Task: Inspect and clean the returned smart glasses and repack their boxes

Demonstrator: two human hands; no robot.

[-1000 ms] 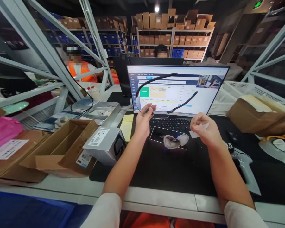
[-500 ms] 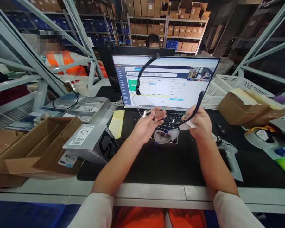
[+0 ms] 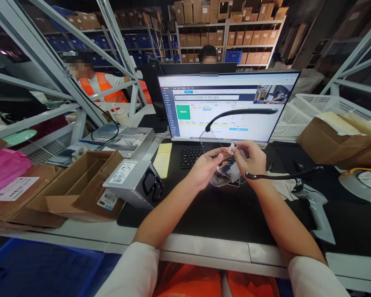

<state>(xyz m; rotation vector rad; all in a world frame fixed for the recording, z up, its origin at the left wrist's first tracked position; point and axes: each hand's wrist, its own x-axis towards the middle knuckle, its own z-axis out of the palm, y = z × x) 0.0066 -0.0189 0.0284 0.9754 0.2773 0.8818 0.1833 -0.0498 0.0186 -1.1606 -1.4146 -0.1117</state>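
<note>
Both my hands hold a pair of clear-lens glasses (image 3: pixel 210 145) with thin black arms in front of the monitor (image 3: pixel 227 105). My left hand (image 3: pixel 205 167) pinches the lens from below. My right hand (image 3: pixel 249 159) is closed on the frame's other side, with a small white cloth or tag between its fingers. One black arm (image 3: pixel 241 113) points up and right across the screen, the other (image 3: pixel 284 175) sticks out right over the black mat (image 3: pixel 222 210). A crumpled grey pouch lies under my hands, mostly hidden. The keyboard (image 3: pixel 193 156) sits just behind.
A silver product box (image 3: pixel 131 183) lies on open cardboard boxes (image 3: pixel 71 187) at left. Yellow notes (image 3: pixel 163 159) lie beside the keyboard. A scanner (image 3: pixel 315 204) and a cardboard parcel (image 3: pixel 330 138) are at right. A person in an orange vest (image 3: pixel 103 84) sits behind the metal rack.
The glasses turned: the arms that pointed up over the screen now swing out to the right. My hands came together on the lens, lower and closer to me.
</note>
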